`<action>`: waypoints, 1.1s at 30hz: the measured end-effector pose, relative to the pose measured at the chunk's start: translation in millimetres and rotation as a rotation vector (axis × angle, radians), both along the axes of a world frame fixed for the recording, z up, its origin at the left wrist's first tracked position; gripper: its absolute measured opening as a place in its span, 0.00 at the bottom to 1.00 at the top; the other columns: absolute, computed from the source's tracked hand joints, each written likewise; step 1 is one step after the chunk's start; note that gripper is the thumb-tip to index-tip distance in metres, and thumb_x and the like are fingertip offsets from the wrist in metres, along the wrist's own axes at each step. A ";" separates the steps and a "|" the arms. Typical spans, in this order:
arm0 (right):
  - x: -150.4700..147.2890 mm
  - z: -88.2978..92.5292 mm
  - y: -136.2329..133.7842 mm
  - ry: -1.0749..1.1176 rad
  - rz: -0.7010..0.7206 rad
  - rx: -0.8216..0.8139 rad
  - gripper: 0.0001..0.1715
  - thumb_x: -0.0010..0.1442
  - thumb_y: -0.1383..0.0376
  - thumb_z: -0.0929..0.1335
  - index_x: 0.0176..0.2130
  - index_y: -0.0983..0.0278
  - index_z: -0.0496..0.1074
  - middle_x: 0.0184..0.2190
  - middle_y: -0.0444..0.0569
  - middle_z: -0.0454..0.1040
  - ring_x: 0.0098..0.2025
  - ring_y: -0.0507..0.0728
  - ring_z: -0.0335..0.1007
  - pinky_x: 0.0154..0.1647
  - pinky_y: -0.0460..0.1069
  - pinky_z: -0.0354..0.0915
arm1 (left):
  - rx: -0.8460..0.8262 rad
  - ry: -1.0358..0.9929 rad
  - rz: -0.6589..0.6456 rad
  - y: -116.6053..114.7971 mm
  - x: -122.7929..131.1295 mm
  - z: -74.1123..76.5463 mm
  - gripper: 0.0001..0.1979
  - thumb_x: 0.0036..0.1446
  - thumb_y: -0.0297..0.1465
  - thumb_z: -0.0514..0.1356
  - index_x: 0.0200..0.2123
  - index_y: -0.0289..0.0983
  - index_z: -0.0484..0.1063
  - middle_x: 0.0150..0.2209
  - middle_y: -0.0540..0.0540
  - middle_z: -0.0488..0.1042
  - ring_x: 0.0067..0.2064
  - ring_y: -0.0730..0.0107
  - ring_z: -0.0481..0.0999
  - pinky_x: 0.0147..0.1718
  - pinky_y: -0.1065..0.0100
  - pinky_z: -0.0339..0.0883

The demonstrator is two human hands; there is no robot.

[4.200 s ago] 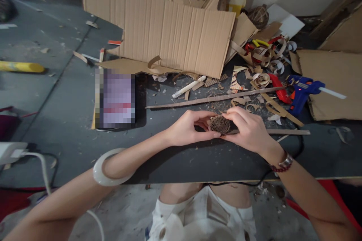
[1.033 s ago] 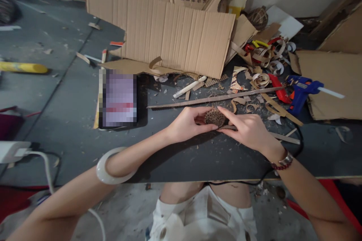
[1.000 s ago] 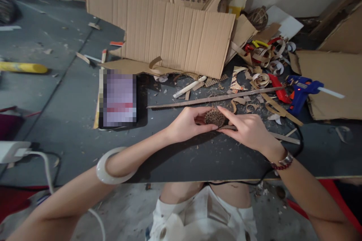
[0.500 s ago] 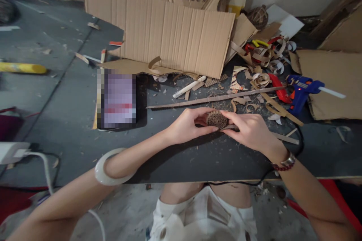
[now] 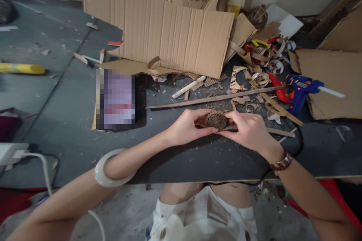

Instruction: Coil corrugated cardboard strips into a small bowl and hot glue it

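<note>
A small round coil of rolled corrugated cardboard (image 5: pixel 216 119) sits between my hands, just above the dark worktable (image 5: pixel 198 162). My left hand (image 5: pixel 188 126) cups its left side with the fingers curled behind it. My right hand (image 5: pixel 247 130) pinches its right side with the fingertips. The coil's lower edge is hidden by my fingers. A thin flat strip (image 5: pixel 278 131) runs out from under my right hand. A white bangle (image 5: pixel 111 168) circles my left forearm, and a beaded bracelet with a metal piece (image 5: pixel 281 162) circles my right wrist.
A long brown strip (image 5: pixel 215 99) lies just beyond my hands amid shavings and offcuts. Farther right are a blue hot glue gun (image 5: pixel 301 89) and a red-handled tool (image 5: pixel 278 88). A pixelated dark device (image 5: pixel 117 99) lies left; large cardboard sheets (image 5: pixel 169 34) stand behind.
My fingers have closed around the coil from both sides, and it has turned a little in my hands. It stays at about the same spot above the table.
</note>
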State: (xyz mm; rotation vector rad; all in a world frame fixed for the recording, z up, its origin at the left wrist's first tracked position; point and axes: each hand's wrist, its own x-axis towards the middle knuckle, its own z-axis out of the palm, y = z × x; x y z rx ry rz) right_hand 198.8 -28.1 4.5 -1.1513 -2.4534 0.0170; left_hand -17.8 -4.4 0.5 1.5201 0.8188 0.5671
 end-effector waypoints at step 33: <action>-5.1 4.8 -1.5 -0.085 -0.016 -0.044 0.28 0.60 0.50 0.66 0.49 0.68 0.67 0.44 0.56 0.75 0.36 0.57 0.76 0.33 0.48 0.67 | 0.004 0.030 0.017 -0.8 0.4 -1.7 0.22 0.51 0.33 0.65 0.49 0.31 0.69 0.40 0.43 0.79 0.39 0.64 0.80 0.38 0.67 0.76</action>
